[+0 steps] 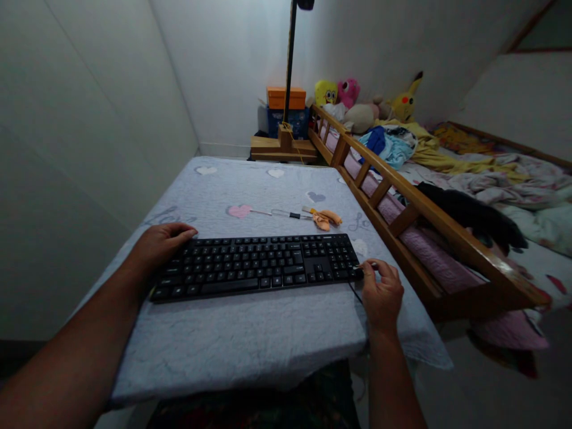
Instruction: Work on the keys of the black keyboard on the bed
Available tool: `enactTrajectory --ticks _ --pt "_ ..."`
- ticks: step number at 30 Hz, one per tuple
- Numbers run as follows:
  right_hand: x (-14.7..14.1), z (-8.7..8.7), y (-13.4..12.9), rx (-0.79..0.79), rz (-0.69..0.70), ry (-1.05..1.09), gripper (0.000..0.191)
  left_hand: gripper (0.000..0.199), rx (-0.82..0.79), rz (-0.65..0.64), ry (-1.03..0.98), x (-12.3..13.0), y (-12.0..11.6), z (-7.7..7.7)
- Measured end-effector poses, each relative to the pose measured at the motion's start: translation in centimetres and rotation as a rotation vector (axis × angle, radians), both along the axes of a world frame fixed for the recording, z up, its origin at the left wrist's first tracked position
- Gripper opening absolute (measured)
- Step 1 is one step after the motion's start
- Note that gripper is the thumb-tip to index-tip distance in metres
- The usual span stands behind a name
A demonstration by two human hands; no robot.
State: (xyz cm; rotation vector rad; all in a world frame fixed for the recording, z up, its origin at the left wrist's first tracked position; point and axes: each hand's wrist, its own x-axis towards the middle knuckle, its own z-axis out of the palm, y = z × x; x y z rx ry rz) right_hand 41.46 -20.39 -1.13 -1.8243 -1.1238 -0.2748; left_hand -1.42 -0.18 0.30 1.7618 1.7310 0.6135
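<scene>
A: Where to look for the keyboard?

B: Straight at twelve o'clock from the person. Black full-size computer keyboard [250, 265], lying flat on a pale heart-patterned tablecloth [232, 333], with number pad toward three o'clock and left end slightly nearer to the person.

A: And the left hand [164, 243], at which hour?

B: Taking the keyboard's middle as centre of the clock, near ten o'clock. Touching the upper left corner, with fingers bent close together, not spread. Impossible to tell whether gripping the edge from below.

A: Then the right hand [382, 289]?

B: At three o'clock, beside the number pad. Pinching a small thin object [361, 266] between thumb and forefinger, too small to name with certainty. Just below the keyboard's right end, at four o'clock, a black cable [356, 292].

A: Anything lying beyond the keys?

B: Yes: at one o'clock, a wire-loop tool with black collar [292, 215]; at two o'clock, a crumpled orange cloth [326, 220]. Farther at two o'clock, beside the tablecloth, a wooden bed rail [388, 173].
</scene>
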Motion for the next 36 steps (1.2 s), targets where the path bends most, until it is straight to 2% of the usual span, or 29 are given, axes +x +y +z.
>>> enactTrajectory --ticks 11,22,36 --pt "-0.5 0.2 0.1 -0.011 0.137 -0.019 0.019 0.047 0.006 0.005 0.000 -0.1 0.2 -0.2" --pt "0.0 0.1 0.0 0.012 -0.005 -0.002 0.019 0.046 -0.015 0.009 -0.019 0.0 0.0 -0.1" --pt "-0.2 0.2 -1.0 -0.025 -0.004 -0.008 0.018 0.047 0.002 -0.013 0.008 0.2 -0.1 0.3"
